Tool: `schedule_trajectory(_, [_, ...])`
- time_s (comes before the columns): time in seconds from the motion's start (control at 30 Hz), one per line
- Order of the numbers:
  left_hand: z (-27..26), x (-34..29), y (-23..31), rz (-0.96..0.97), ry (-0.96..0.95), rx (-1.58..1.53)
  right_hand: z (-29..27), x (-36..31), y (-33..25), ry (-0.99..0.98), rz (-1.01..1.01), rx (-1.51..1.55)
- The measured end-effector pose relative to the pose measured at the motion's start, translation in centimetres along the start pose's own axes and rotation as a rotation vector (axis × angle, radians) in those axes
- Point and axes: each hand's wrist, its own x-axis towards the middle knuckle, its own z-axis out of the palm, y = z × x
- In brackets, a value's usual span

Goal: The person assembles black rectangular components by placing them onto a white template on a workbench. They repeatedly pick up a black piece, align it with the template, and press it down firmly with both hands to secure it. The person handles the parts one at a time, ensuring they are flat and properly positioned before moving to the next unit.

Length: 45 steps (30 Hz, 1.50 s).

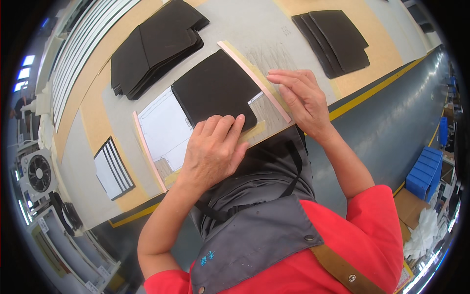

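In front of me a black notched panel [215, 88], with layered edges, lies over the right part of a white printed template sheet [166, 122]. Pale pink strips border the place on both sides: one strip [152, 157] left of the sheet, the other strip [254, 81] along the panel's right side. My left hand [213, 149] rests its outstretched fingertips on the panel's near edge, thumb apart. Beside the right strip is my right hand [303, 100], fingers extended and nothing visible in it; whether it touches the strip or the table I cannot tell.
A tall stack of black panels [156, 49] stands at the back left. Several more panels [333, 41] lie fanned at the back right. A white sheet with dark stripes [112, 169] lies at the left. Past the yellow-lined table edge [377, 88], a blue crate [425, 171] stands right.
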Motion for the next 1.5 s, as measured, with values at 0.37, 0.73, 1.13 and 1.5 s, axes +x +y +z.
schedule_trajectory(0.37, [-1.5,-0.4,1.4,-0.057,-0.129,0.102,0.8,-0.2,-1.2,-0.162,-0.208,-0.284])
schedule_trajectory(0.73, [-0.6,4.0,-3.2,-0.143,0.117,0.045,1.3,-0.2,-1.5,-0.194,-0.24,-0.418])
schedule_trajectory(1.13, [2.5,5.8,-5.6,-0.114,0.191,0.08,1.1,-0.2,-1.7,-0.231,-0.22,-0.42])
schedule_trajectory(1.5, [2.5,5.9,-5.9,-0.103,0.189,0.068,0.6,0.0,-1.0,-0.172,-0.066,-0.238])
